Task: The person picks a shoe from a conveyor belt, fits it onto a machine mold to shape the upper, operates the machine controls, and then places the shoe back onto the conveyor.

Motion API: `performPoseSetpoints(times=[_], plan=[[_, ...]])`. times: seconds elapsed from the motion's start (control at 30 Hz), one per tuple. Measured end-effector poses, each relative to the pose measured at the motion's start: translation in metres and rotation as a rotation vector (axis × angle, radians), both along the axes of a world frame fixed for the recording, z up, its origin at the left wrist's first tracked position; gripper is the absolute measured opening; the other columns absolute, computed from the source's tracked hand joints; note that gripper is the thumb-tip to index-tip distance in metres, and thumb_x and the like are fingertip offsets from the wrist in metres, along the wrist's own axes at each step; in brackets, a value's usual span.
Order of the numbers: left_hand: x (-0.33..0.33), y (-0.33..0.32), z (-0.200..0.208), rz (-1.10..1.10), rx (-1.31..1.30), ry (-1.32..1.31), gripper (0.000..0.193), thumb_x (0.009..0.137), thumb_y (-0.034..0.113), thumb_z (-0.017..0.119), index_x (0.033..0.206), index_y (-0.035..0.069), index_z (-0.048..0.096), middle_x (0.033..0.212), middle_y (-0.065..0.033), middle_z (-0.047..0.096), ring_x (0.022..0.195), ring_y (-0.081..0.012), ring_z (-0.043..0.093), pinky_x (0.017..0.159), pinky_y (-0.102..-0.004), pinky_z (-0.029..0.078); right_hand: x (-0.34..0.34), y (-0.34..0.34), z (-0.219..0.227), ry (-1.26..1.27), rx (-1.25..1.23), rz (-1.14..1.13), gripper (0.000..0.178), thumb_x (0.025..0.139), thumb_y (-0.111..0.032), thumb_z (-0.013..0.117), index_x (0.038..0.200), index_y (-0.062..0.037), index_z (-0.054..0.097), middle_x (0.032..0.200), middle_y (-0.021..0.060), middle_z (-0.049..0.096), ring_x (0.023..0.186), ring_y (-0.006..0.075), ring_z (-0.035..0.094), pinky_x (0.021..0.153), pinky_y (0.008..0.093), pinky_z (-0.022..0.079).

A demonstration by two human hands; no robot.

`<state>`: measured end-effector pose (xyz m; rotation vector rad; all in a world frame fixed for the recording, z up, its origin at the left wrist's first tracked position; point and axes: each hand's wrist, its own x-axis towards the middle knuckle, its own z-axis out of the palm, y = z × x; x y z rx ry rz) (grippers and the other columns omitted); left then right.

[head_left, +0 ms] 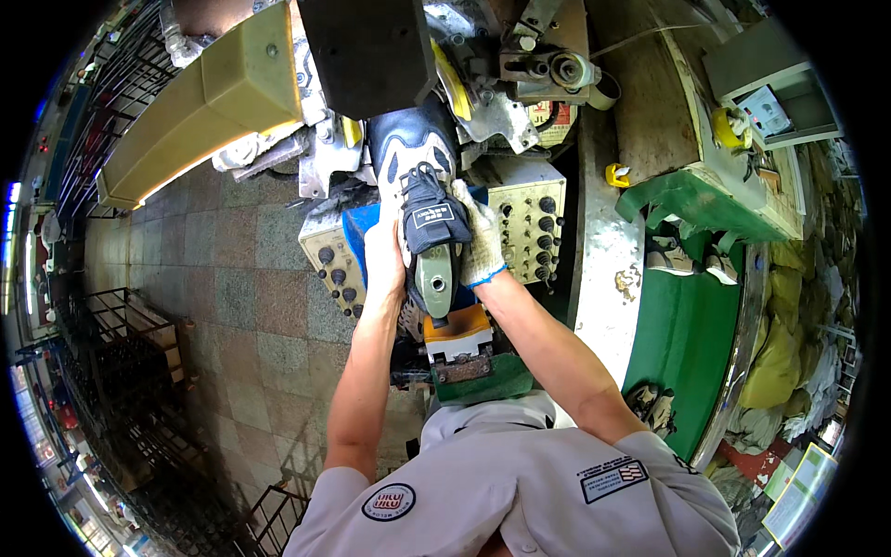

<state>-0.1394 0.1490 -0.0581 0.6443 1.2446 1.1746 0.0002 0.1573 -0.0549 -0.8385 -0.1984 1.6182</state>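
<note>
A navy and white sneaker (430,158) with dark laces sits on a grey-green shoe last (434,280) in the middle of a machine. Its toe points away from me and goes under a black block (367,51), which hides the tip. My left hand (384,249) presses along the left side of the sneaker, fingers partly hidden by it. On the opposite side, my right hand (481,234), in a pale knit glove with a blue cuff, grips the sneaker. An orange-topped support (458,325) stands just below the heel end of the last.
Control boxes with black knobs (527,227) flank the sneaker. A yellowish machine arm (209,102) reaches out at upper left. On my right runs a green conveyor belt (682,320) carrying several shoes (670,255). Dark metal racks (125,348) stand on the tiled floor at left.
</note>
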Motion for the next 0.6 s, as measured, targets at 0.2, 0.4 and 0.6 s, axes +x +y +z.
performPoseSetpoints(times=[0.2,0.4,0.6], plan=[[-0.002,0.001,0.002,0.003,-0.008,0.007,0.044,0.108,0.036,0.047,0.104,-0.001,0.071,0.088,0.0005,0.069,0.076,-0.0064,0.057,0.07,-0.0254,0.046,-0.004,-0.002,0.001,-0.038,0.022,-0.001,0.041,0.101,-0.035,0.064,0.116,0.0025,0.07,0.107,0.0064,0.072,0.091,0.0121,0.066,0.081,0.0282,0.054],[0.004,0.0,0.002,0.018,-0.014,-0.031,0.042,0.107,0.034,0.05,0.102,-0.001,0.072,0.089,0.0003,0.069,0.077,-0.0066,0.058,0.071,-0.0257,0.047,-0.002,0.001,0.004,-0.076,0.068,-0.015,0.042,0.103,-0.035,0.061,0.119,0.0027,0.07,0.108,0.0061,0.073,0.091,0.0103,0.065,0.081,0.0264,0.053],[0.02,-0.002,-0.008,0.147,0.022,-0.105,0.036,0.105,0.029,0.053,0.1,-0.001,0.072,0.087,-0.0003,0.069,0.074,-0.0057,0.058,0.067,-0.0243,0.046,0.011,0.01,0.006,-0.308,0.116,0.013,0.034,0.102,-0.03,0.062,0.107,0.0014,0.074,0.095,0.0036,0.074,0.08,0.0087,0.064,0.071,0.0268,0.052]])
